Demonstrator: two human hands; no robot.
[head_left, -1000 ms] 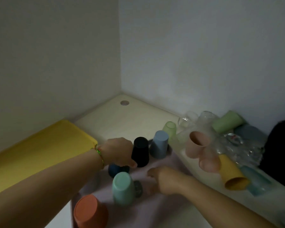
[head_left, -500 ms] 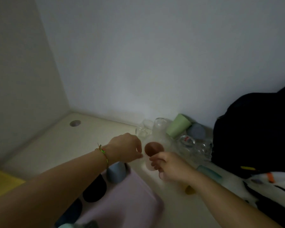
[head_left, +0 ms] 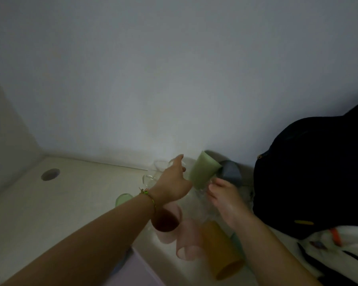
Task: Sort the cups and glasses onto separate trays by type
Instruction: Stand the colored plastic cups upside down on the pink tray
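Observation:
A pile of cups and glasses lies against the back wall. A pale green cup [head_left: 204,172] rests tilted on top, with a grey-blue cup [head_left: 230,172] behind it. My left hand [head_left: 172,182] reaches in with fingers spread, just left of the green cup and over the clear glasses [head_left: 155,172]. My right hand [head_left: 223,195] sits just right of the green cup's mouth, fingertips at a blurred clear glass [head_left: 201,193]. Nearer me lie two pink cups [head_left: 167,221] [head_left: 187,240] and a yellow cup [head_left: 221,250]. A corner of the lilac tray [head_left: 136,271] shows at the bottom.
A black bag [head_left: 310,172] stands close on the right, touching the pile. A small light green cup [head_left: 123,199] sits left of my left wrist. The pale tabletop has a round cable hole [head_left: 50,174] at far left. Walls close the back and left.
My view swung right, away from the lilac tray with its upturned cups. Both hands moved from the tray to the pile by the wall and now flank the green cup.

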